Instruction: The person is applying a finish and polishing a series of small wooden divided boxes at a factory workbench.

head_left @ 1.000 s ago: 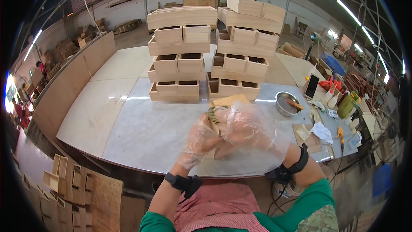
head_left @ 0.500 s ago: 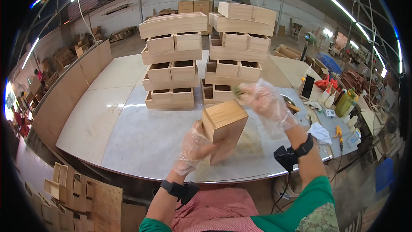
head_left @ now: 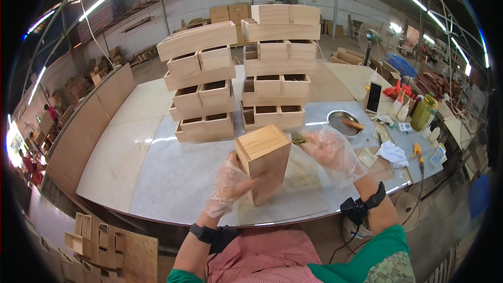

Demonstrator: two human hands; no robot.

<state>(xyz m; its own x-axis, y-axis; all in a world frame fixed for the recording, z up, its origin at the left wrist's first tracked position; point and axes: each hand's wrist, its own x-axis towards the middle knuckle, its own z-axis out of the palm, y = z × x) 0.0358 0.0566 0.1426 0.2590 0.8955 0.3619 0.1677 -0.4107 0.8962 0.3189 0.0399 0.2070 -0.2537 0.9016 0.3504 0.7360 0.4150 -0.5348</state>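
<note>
My left hand (head_left: 231,182), in a clear plastic glove, grips the left side of a pale wooden box (head_left: 268,163) that stands on end on the table. My right hand (head_left: 327,149), gloved the same way, pinches a small greenish wad of cloth (head_left: 298,138) close to the box's upper right edge. Whether the wad touches the wood I cannot tell. Beyond the box rise two stacks of wooden drawers, the left stack (head_left: 201,91) and the right stack (head_left: 276,78), their layers set crosswise.
To the right a round metal bowl (head_left: 335,117) holds a wooden-handled brush. Near it lie a white rag (head_left: 392,154), a yellow-handled tool (head_left: 417,151), a phone (head_left: 373,97) and a green bottle (head_left: 423,115). A wooden board (head_left: 84,120) borders the table's left side.
My right hand has come down from above the box to beside its right edge, with the cloth still in it. The left hand keeps its grip on the box. The view has shifted slightly.
</note>
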